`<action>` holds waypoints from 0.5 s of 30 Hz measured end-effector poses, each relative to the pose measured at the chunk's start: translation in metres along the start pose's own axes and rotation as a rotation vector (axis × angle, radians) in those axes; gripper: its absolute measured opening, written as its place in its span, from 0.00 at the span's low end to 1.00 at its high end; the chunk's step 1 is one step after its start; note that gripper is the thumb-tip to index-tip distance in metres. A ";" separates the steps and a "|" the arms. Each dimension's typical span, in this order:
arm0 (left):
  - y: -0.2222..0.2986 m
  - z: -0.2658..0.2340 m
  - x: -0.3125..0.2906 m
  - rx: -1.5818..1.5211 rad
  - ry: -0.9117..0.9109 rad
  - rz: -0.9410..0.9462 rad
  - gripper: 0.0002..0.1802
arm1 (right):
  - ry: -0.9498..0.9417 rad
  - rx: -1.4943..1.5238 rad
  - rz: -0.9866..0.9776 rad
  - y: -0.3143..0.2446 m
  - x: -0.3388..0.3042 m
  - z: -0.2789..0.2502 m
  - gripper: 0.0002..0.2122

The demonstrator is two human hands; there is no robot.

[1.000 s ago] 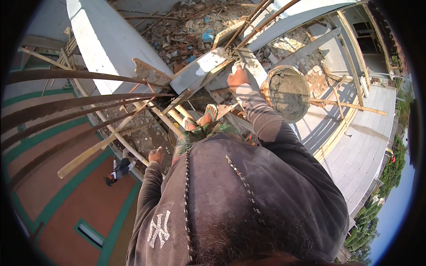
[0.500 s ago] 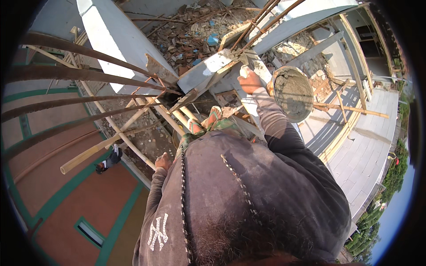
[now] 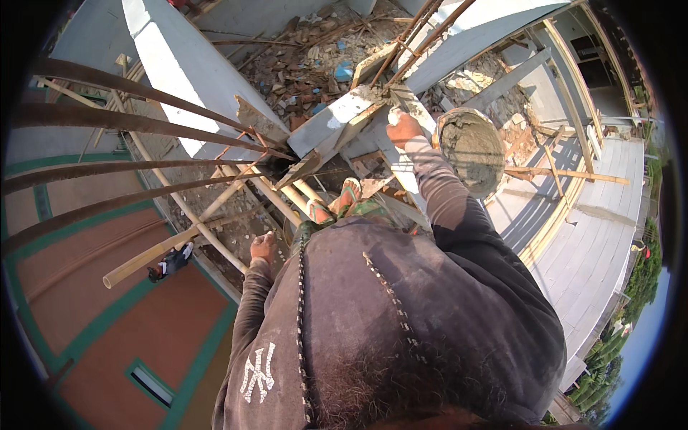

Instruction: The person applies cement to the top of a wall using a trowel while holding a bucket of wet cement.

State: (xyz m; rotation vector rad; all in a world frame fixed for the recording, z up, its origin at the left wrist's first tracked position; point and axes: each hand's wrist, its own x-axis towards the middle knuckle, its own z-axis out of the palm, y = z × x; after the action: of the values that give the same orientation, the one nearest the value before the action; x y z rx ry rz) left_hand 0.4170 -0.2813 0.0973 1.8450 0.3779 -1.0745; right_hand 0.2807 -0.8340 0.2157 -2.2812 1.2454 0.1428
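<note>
My right hand (image 3: pixel 405 130) is closed around a small pale object (image 3: pixel 393 115) whose kind I cannot make out. It is beside a narrow white-topped block edge, just below a tied cluster of rusty rebar (image 3: pixel 408 50). Close to its right is a round bucket (image 3: pixel 438 136) with grey wet mortar (image 3: pixel 471 149) inside. My left hand (image 3: pixel 264 247) hangs low at my left side with its fingers curled, and nothing shows in it. The nearest thing to it is a bamboo pole (image 3: pixel 222 247). Wooden formwork boards (image 3: pixel 337 142) lie ahead, between the hands and the grey block wall (image 3: pixel 326 122).
Long rusty bars (image 3: pixel 129 127) cross the left side. Bamboo scaffold poles (image 3: pixel 147 256) run below them, and my sandalled feet (image 3: pixel 350 193) are near more bamboo. Broken rubble (image 3: pixel 308 68) fills the space behind the wall. Far below on the left is a person (image 3: pixel 172 264).
My left hand has risen slightly and moved forward. My right hand has shifted only a little beside the block. The person below has moved a little left.
</note>
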 end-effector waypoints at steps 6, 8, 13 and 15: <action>0.054 0.055 0.006 -0.003 -0.241 0.237 0.16 | -0.042 0.024 -0.006 0.007 -0.003 0.010 0.28; 0.106 0.083 -0.031 0.139 -0.265 0.299 0.21 | 0.154 0.077 0.115 -0.025 -0.030 -0.006 0.24; 0.178 0.134 -0.061 0.234 -0.421 0.381 0.16 | 0.065 0.492 0.154 0.005 -0.034 0.012 0.12; 0.201 0.151 -0.070 0.179 -0.444 0.513 0.16 | 0.091 0.771 0.149 0.001 -0.049 0.020 0.09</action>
State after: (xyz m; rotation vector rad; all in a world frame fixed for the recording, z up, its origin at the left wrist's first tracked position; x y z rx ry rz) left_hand 0.4286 -0.4989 0.2406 1.6583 -0.4427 -1.1306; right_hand 0.2552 -0.7875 0.2146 -1.5428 1.2332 -0.3395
